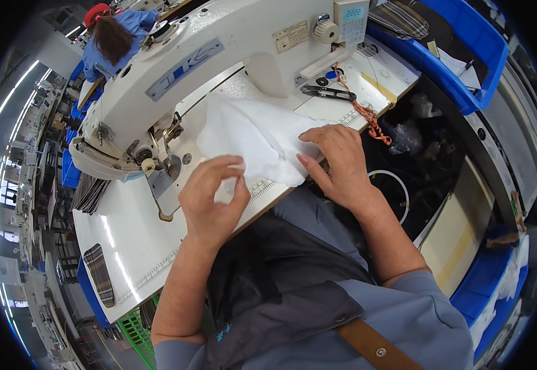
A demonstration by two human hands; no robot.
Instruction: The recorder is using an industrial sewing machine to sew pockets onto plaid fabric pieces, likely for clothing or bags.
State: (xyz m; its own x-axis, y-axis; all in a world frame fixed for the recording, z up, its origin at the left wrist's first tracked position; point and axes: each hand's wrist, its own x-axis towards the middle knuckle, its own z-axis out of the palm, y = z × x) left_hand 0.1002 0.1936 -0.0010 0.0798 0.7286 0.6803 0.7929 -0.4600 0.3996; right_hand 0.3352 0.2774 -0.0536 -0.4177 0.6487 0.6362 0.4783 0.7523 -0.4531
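Note:
A thin white piece of fabric (244, 132) lies slightly rumpled on the sewing machine's pale bed, with a raised fold across its middle. My left hand (210, 200) is at the cloth's near left edge, fingers curved and a gap between thumb and forefinger; nothing shows in it. On the right side, my right hand (342, 163) rests its forefinger and thumb at the cloth's edge, the two tips apart. The white sewing machine (188, 61) arches over the work, its needle and presser foot area (166, 139) left of the fabric.
Black thread snips (329, 93) and an orange cord (367, 117) lie at the machine's right. Dark plaid pieces (99, 274) sit at the table's left end. A blue bin (491, 68) holds plaid cloth and paper. Another person (117, 40) sits beyond the machine.

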